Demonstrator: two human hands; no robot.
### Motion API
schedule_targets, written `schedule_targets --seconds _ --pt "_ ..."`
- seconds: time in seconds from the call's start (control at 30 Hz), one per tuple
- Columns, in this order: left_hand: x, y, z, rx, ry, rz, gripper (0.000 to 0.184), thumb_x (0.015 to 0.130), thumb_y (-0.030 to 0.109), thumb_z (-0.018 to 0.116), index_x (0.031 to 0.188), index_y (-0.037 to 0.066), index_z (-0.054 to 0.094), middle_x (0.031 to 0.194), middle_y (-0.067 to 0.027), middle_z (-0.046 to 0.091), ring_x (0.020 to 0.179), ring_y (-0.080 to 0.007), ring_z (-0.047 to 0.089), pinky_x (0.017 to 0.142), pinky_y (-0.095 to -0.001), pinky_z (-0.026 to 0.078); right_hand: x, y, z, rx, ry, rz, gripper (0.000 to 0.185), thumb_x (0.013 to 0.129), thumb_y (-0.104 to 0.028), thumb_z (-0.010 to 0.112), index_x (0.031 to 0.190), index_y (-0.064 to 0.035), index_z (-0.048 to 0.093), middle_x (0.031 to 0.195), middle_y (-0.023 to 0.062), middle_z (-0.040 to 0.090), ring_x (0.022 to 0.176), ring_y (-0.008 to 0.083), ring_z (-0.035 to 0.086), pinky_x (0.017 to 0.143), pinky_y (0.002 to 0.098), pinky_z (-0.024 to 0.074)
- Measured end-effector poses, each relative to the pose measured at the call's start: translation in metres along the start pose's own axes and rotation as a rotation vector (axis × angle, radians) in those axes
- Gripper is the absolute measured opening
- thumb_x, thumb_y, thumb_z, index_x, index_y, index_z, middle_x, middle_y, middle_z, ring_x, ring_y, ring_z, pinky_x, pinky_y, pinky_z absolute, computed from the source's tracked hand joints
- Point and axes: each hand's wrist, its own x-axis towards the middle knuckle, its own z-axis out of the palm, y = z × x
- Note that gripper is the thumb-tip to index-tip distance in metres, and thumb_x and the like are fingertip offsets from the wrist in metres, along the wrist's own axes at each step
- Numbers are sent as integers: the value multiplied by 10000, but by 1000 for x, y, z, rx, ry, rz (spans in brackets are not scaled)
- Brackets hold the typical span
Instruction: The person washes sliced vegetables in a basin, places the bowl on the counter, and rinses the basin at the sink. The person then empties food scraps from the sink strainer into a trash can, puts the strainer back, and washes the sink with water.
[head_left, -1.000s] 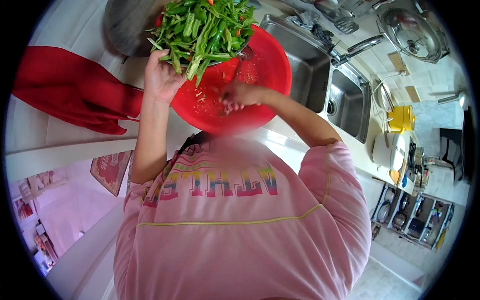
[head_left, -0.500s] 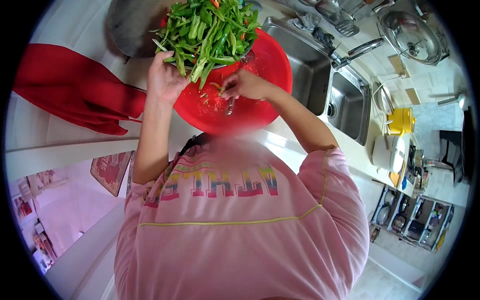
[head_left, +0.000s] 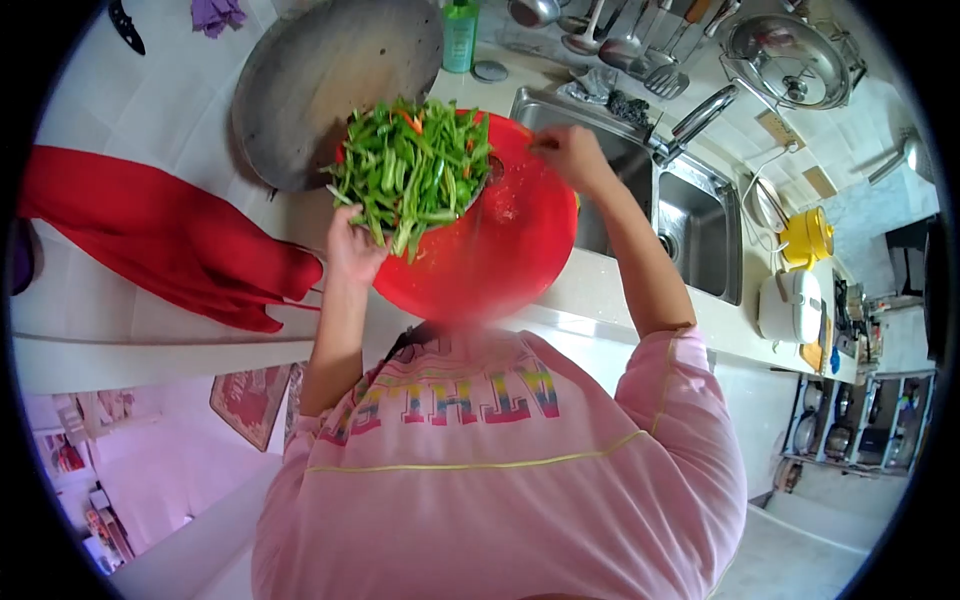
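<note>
My left hand (head_left: pixel 355 252) is closed around the near-left edge of a metal bowl (head_left: pixel 488 190), most of which is hidden under its load. Sliced green peppers (head_left: pixel 415 170) are heaped high in it, with a few orange-red pieces among them. Beneath the bowl sits a large red plastic basin (head_left: pixel 535 235) with small pale scraps and wetness inside. My right hand (head_left: pixel 575 158) is over the basin's right rim beside the sink, fingers pinched together. What they hold, if anything, is too small to make out.
A double steel sink (head_left: pixel 690 235) with a faucet (head_left: pixel 705 115) adjoins on the right. A large wok (head_left: pixel 335 90) leans behind the peppers, near a green bottle (head_left: pixel 459 38). Red cloth (head_left: pixel 170 235) hangs at left. Farther right stand a white cooker (head_left: pixel 790 305) and a yellow pot (head_left: pixel 806 235).
My right hand has moved out of the basin's middle to its far right rim. The view has shifted, showing more of the wok and the wall behind. My left hand still holds the bowl.
</note>
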Motion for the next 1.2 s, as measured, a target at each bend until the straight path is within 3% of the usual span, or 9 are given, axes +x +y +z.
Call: schedule_targets --seconds 0.2,0.37,0.5,0.63,0.8,0.9,1.03,1.13,1.2 --pt "5 -18 -7 12 -70 -61 421 700 174 532 1108 95 463 1057 -62 536 944 -227 526 825 -380 430 31 -81 -36 102 -59 -322 161 714 -133 597 808 -3 589 655 126 560 573 202 521 559 299 414" --pt "7 -26 -6 50 -152 -107 480 712 172 519 1171 85 411 1098 -105 515 990 -275 512 860 -438 420 53 -124 -19 -53 -239 -582 182 683 -123 594 841 -35 598 751 143 593 701 304 564 627 359 441" --pt "7 -29 -5 69 -179 -139 467 712 182 522 1155 77 418 1080 -104 520 973 -270 516 829 -438 427 51 -140 -18 -254 -414 -624 179 684 -150 607 834 -53 617 765 138 598 724 297 569 672 380 438" --pt "5 -29 -2 117 -207 -143 418 705 218 541 1101 109 463 1011 -63 552 921 -228 524 710 -375 447 55 -137 -19 -231 -434 -547 164 700 -128 598 839 -45 622 776 142 599 732 301 570 663 376 445" --pt "12 -32 -8 91 -240 -158 441 711 219 526 1125 93 442 1052 -83 528 938 -247 520 785 -426 442 57 -131 -16 -154 -251 -512 146 726 -76 569 858 -41 623 815 143 600 728 283 576 653 345 456" --pt "10 -30 -4 61 -277 -171 449 707 208 529 1131 91 437 1059 -84 522 954 -249 513 820 -421 433 51 -136 -32 32 -50 -431 135 740 -19 547 856 -22 618 826 115 616 727 224 589 662 299 462" --pt "10 -29 -7 28 -225 -168 452 688 195 554 1117 97 451 1041 -74 525 945 -239 509 808 -387 441 49 -95 -45 707 120 -155 133 781 47 488 857 21 595 842 63 611 776 141 571 679 257 465" --pt "8 -23 -11 18 -159 -141 461 704 168 523 1148 79 436 1081 -104 530 996 -274 508 841 -464 418 28 -39 -29 1326 333 96 138 781 43 482 838 -1 599 876 82 612 793 151 574 669 262 468" --pt "7 -19 -9 2 -179 -106 472 695 172 531 1150 92 436 1076 -91 529 978 -267 516 818 -444 433 10 3 23 1355 354 326 141 798 -29 469 847 -2 599 840 82 618 765 169 581 646 285 470"
